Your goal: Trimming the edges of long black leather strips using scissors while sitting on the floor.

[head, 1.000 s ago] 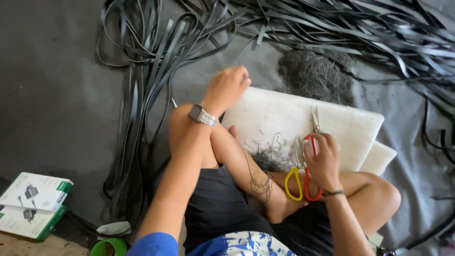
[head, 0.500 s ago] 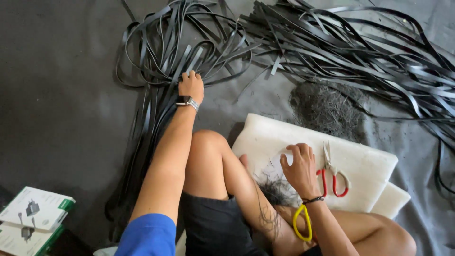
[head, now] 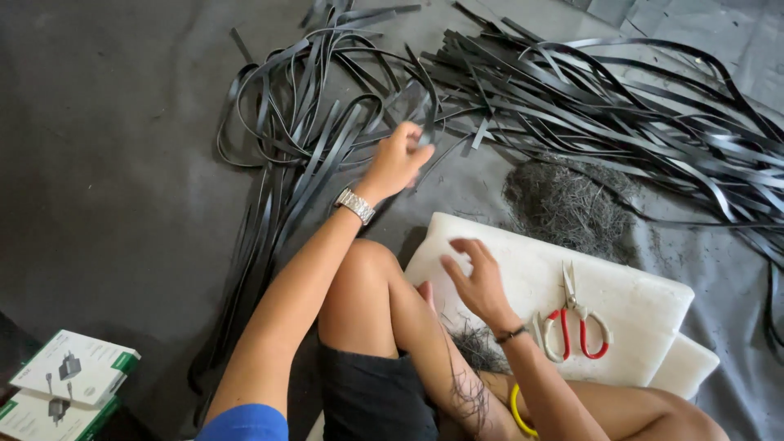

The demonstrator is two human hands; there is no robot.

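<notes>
Dark floor: left hand [head: 398, 161] clamped on black strips [head: 327, 122], right hand [head: 476, 278] open over white board [head: 637, 306].

The rubber strips [head: 506, 90] are glossy black on a dark grey floor mat [head: 106, 163], and the heap of fine shavings [head: 567, 204] is dull grey. The foam board [head: 621, 302] is white, carrying scissors [head: 576, 322] with red and white handles. The wristwatch [head: 356, 205] is silver, the sleeve [head: 245, 423] blue, the shorts [head: 371, 396] black, the bangle [head: 518, 411] yellow, and the boxes [head: 65, 384] white with green edges.
</notes>
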